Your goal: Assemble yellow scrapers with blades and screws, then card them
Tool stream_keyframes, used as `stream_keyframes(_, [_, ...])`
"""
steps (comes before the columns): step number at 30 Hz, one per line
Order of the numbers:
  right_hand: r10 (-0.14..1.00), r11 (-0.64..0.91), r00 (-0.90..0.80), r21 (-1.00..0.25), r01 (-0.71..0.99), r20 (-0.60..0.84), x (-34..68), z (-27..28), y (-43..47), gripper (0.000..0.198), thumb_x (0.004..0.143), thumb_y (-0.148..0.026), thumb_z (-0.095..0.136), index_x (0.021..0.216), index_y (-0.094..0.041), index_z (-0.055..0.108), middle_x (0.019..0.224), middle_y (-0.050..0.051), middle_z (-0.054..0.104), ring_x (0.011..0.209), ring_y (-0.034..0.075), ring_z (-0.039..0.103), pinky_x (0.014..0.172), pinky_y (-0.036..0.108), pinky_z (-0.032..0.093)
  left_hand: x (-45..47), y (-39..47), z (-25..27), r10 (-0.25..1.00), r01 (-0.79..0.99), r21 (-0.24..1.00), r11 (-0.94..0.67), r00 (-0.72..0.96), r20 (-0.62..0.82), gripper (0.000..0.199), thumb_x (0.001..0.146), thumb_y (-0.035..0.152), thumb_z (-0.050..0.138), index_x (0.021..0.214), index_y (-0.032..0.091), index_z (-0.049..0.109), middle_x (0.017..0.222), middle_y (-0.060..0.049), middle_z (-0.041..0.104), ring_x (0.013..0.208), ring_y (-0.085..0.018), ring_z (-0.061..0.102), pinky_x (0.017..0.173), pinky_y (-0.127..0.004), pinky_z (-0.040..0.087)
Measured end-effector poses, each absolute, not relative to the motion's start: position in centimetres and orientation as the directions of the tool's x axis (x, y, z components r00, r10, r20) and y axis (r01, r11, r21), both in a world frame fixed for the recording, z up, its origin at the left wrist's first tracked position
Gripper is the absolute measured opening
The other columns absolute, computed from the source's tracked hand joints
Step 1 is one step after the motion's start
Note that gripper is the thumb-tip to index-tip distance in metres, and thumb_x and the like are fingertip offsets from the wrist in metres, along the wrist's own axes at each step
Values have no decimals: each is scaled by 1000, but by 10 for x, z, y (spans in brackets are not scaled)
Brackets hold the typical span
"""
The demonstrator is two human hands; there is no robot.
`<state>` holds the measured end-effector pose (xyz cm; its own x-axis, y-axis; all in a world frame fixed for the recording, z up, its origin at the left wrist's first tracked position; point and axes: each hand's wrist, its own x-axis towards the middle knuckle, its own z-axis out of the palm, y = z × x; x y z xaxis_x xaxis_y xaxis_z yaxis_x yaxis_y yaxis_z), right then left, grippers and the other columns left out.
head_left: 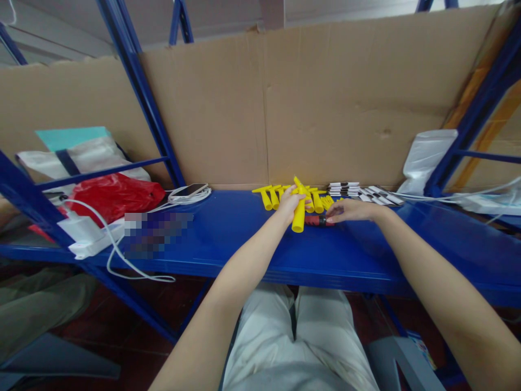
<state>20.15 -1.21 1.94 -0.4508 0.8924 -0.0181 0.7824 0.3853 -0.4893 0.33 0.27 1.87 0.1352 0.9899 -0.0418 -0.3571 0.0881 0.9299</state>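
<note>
My left hand [290, 201] is closed around a yellow T-shaped plastic piece [299, 216], with its wide hollow tube end tilted down towards me. My right hand [345, 210] is just right of it, low over the table, with thumb and fingers drawn together. What lies between those fingertips, if anything, is too small to make out. Beside them are small yellow pieces [326, 201], partly hidden by the hand. A red and black cylinder [315, 220] lies under and between my hands. Several more yellow T-shaped pieces [266, 200] lie in a row behind my left hand.
Stacked black-and-white packets [344, 189] and fanned ones [380, 196] lie at the back right, near a white plastic bag [425, 157]. Leftward are a phone [191, 190] on coiled cable, a red bag [118, 198] and a power strip [97, 241]. Cardboard [325, 103] walls the blue table [232, 233].
</note>
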Motion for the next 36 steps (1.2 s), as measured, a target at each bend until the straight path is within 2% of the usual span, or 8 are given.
stream_keyframes(3, [887, 382, -458, -467, 798, -55, 200, 21, -13, 50, 59, -62, 66, 88, -22, 75, 94, 6, 73, 92, 27, 66, 85, 36, 50, 3, 3, 19, 989, -351, 932, 87, 140, -40, 69, 78, -2, 51, 141, 24, 35, 118, -13, 62, 67, -13, 68, 47, -17, 50])
stream_keyframes(9, [894, 398, -446, -377, 836, -44, 198, 21, -14, 53, 58, -60, 67, 95, -23, 74, 102, 7, 71, 98, 29, 64, 88, 38, 48, 4, 1, 20, 989, -357, 930, 89, 145, -39, 70, 79, -2, 52, 141, 24, 34, 120, -13, 61, 69, -13, 69, 48, -16, 50])
stream_keyframes(16, [896, 427, -444, -297, 854, 12, 195, 15, -10, 51, 56, -64, 66, 91, -26, 74, 99, 5, 71, 94, 29, 64, 82, 37, 49, 4, 0, 21, 990, -343, 935, 93, 136, -49, 69, 80, -2, 51, 141, 24, 35, 118, -13, 62, 66, -13, 69, 50, -19, 51])
stream_keyframes(30, [894, 415, -448, -362, 835, -6, 189, 22, -18, 49, 57, -68, 62, 71, -21, 67, 74, 3, 66, 75, 23, 59, 67, 31, 42, 3, -1, 22, 989, -332, 940, 80, 147, -32, 66, 79, -2, 49, 140, 22, 37, 121, -14, 60, 68, -13, 69, 47, -17, 50])
stream_keyframes(36, [919, 370, -387, -482, 794, 68, 194, 34, -27, 59, 52, -76, 62, 71, -20, 65, 73, 4, 65, 73, 21, 57, 65, 31, 41, 3, -2, 22, 989, -350, 931, 99, 135, -54, 68, 78, -2, 52, 139, 24, 38, 120, -13, 61, 67, -13, 68, 48, -17, 50])
